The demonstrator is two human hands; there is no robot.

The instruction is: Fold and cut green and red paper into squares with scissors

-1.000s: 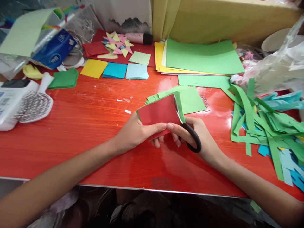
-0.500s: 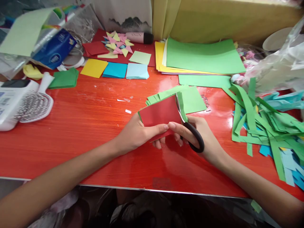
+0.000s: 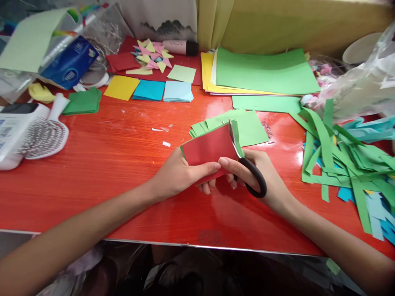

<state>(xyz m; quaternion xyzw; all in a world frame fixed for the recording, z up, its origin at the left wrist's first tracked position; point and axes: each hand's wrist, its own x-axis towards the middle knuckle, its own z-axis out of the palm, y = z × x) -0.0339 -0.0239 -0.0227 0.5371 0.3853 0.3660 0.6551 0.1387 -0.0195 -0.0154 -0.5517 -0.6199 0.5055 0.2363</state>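
My left hand (image 3: 175, 172) grips a red paper square (image 3: 208, 148) with green paper (image 3: 236, 133) layered behind it, its thumb lying across the red face. Black-handled scissors (image 3: 261, 183) are in my right hand (image 3: 259, 166), thumb through one loop. Their blades run up along the right side of the red square, and a narrow green strip stands beyond them. My two thumb tips meet in front of the paper. Beyond the hands lie fanned light green paper pieces (image 3: 253, 127). Some right fingers are hidden behind the paper and scissors.
Green paper strips (image 3: 327, 156) heap at the right. Larger green sheets (image 3: 265, 72) lie at the back. Yellow (image 3: 121, 87), blue (image 3: 149, 90) and dark green squares (image 3: 82, 101) line the back left, near a hairbrush (image 3: 49, 135) and a folded paper star (image 3: 153, 55).
The scissor blades look slightly more parted at the tips. Both hands and the paper otherwise hold almost the same place.
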